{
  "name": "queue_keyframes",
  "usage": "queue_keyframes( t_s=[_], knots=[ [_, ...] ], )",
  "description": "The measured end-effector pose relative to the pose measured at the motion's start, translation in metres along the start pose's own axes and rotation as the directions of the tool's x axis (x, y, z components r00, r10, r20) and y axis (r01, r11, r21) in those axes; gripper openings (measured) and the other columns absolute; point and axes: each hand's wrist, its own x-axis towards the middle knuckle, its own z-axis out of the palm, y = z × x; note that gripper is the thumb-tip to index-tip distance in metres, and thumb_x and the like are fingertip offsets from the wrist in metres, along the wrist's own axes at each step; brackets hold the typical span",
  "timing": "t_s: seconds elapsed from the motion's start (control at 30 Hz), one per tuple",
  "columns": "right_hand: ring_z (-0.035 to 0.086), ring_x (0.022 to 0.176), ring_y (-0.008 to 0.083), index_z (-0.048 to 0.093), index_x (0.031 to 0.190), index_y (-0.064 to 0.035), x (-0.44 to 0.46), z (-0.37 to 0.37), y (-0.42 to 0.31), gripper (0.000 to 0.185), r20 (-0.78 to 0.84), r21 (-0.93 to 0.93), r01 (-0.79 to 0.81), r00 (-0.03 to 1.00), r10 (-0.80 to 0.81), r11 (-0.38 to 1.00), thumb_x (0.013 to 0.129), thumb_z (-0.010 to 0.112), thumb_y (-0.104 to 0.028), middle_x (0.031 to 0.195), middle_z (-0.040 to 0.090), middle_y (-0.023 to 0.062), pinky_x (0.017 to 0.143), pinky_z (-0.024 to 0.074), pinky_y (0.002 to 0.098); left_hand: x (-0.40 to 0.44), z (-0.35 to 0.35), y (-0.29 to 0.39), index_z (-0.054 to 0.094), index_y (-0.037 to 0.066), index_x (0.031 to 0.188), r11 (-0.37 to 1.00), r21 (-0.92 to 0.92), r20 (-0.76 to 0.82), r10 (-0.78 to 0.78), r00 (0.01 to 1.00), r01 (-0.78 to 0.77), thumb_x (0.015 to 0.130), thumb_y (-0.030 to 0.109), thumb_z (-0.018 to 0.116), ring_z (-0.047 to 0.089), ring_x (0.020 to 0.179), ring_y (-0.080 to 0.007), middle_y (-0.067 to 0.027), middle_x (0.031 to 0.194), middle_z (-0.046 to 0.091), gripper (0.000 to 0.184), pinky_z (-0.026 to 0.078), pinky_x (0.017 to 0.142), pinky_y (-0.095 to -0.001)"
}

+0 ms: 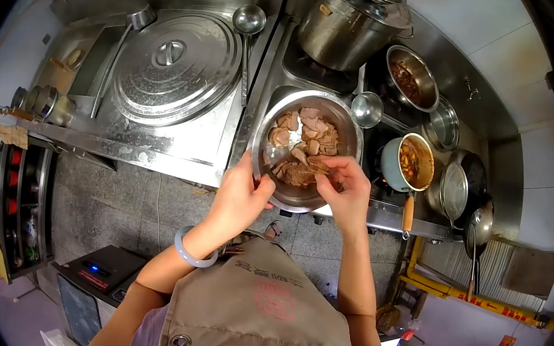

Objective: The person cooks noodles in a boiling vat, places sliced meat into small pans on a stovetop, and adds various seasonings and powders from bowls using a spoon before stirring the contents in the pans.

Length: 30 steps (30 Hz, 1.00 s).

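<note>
A wide stainless steel bowl [352,123] stands at the front of the stove, with thin slices of brown cooked meat [319,134] piled in separate heaps inside it. My left hand [242,193] is closed on the bowl's near left rim, its thumb lying along the edge. Over the near right part of the bowl, my right hand [345,189] pinches a few meat slices [317,167] between thumb and fingers. The pinched slices sit just above the nearest heap; whether they touch it I cannot tell.
Right of the bowl are a ladle [367,109], a saucepan of red-brown food [407,162] and a bowl of dark food [407,78]. A tall stockpot [343,33] stands behind. Leftward lies a large round lid [176,69] beside another ladle [249,21].
</note>
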Motion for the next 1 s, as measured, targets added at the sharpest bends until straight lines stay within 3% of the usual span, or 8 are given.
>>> queue_keyframes(
  t_s=[0.17, 0.27, 0.37, 0.5, 0.7, 0.83, 0.93, 1.0],
  knots=[
    [0.056, 0.075, 0.0059, 0.054, 0.095, 0.0008, 0.004, -0.001, 0.000, 0.022, -0.038, 0.132, 0.028, 0.999, -0.024, 0.991, 0.075, 0.059, 0.010, 0.096, 0.064, 0.0091, 0.063, 0.0438, 0.0178, 0.004, -0.005, -0.005, 0.043, -0.013, 0.103, 0.992, -0.122, -0.006, -0.015, 1.000, 0.014, 0.083, 0.002, 0.049, 0.060, 0.056, -0.0151, -0.0141, 0.074, 0.059, 0.025, 0.054, 0.049, -0.0260],
    [0.057, 0.069, 0.0070, 0.056, 0.095, -0.0010, 0.012, -0.012, -0.001, 0.021, -0.199, 0.281, 0.015, 0.979, 0.043, 0.960, 0.076, 0.061, 0.006, 0.080, 0.062, 0.0034, 0.058, 0.0443, 0.0181, 0.007, -0.023, -0.020, 0.043, -0.012, 0.104, 0.988, -0.125, -0.006, -0.091, 0.996, 0.090, 0.084, 0.001, 0.048, 0.060, 0.058, -0.0144, -0.0118, 0.076, 0.056, 0.024, 0.056, 0.049, -0.0252],
    [0.059, 0.072, 0.0107, 0.054, 0.100, 0.0016, 0.029, -0.031, 0.006, 0.020, -0.326, 0.339, 0.167, 0.944, -0.050, 0.926, 0.080, 0.056, 0.006, 0.085, 0.064, 0.0093, 0.062, 0.0468, 0.0204, -0.002, -0.045, -0.017, 0.041, -0.014, 0.107, 0.969, -0.213, -0.072, -0.144, 0.987, 0.126, 0.083, -0.001, 0.044, 0.063, 0.062, -0.0186, -0.0146, 0.087, 0.058, 0.027, 0.057, 0.050, -0.0257],
    [0.061, 0.080, 0.0136, 0.053, 0.105, 0.0034, 0.057, -0.041, 0.043, 0.022, -0.300, 0.290, 0.046, 0.953, 0.045, 0.956, 0.083, 0.054, 0.004, 0.091, 0.063, 0.0103, 0.067, 0.0484, 0.0233, -0.019, -0.084, -0.025, 0.043, -0.013, 0.108, 0.985, -0.120, -0.218, -0.151, 0.964, 0.127, 0.083, -0.002, 0.043, 0.064, 0.066, -0.0207, -0.0161, 0.090, 0.058, 0.027, 0.058, 0.050, -0.0263],
    [0.059, 0.082, 0.0094, 0.053, 0.098, 0.0013, 0.090, -0.037, 0.110, 0.022, -0.145, -0.107, -0.066, 0.988, 0.050, 0.992, 0.077, 0.052, 0.009, 0.090, 0.061, 0.0041, 0.073, 0.0451, 0.0204, -0.036, -0.096, -0.020, 0.044, -0.010, 0.107, 0.982, -0.144, -0.344, -0.168, 0.924, 0.125, 0.083, 0.000, 0.043, 0.064, 0.070, -0.0215, -0.0151, 0.093, 0.057, 0.026, 0.058, 0.050, -0.0278],
    [0.057, 0.073, 0.0084, 0.057, 0.096, 0.0000, 0.100, -0.042, 0.121, 0.021, -0.140, -0.189, -0.045, 0.990, 0.018, 0.981, 0.076, 0.054, 0.007, 0.084, 0.061, 0.0043, 0.067, 0.0453, 0.0223, -0.040, -0.096, -0.026, 0.044, -0.010, 0.109, 0.975, -0.176, -0.324, -0.189, 0.927, 0.137, 0.083, -0.001, 0.042, 0.064, 0.071, -0.0211, -0.0150, 0.095, 0.058, 0.028, 0.057, 0.050, -0.0275],
    [0.059, 0.083, 0.0111, 0.059, 0.103, 0.0001, 0.103, -0.044, 0.121, 0.028, -0.077, -0.199, -0.077, 0.995, 0.063, 0.977, 0.076, 0.053, 0.009, 0.092, 0.064, 0.0061, 0.076, 0.0454, 0.0232, -0.037, -0.089, -0.019, 0.043, -0.010, 0.112, 0.967, -0.206, -0.296, -0.207, 0.932, 0.150, 0.083, -0.001, 0.041, 0.064, 0.069, -0.0206, -0.0166, 0.097, 0.058, 0.030, 0.057, 0.050, -0.0268],
    [0.060, 0.078, 0.0206, 0.062, 0.105, -0.0036, 0.102, -0.048, 0.117, 0.032, -0.067, -0.530, 0.069, 0.990, -0.123, 0.845, 0.075, 0.057, 0.005, 0.097, 0.064, 0.0117, 0.070, 0.0471, 0.0279, -0.036, -0.089, -0.022, 0.043, -0.011, 0.113, 0.968, -0.196, -0.279, -0.208, 0.937, 0.156, 0.083, -0.001, 0.041, 0.065, 0.068, -0.0207, -0.0173, 0.098, 0.059, 0.031, 0.057, 0.050, -0.0263]
  ],
)
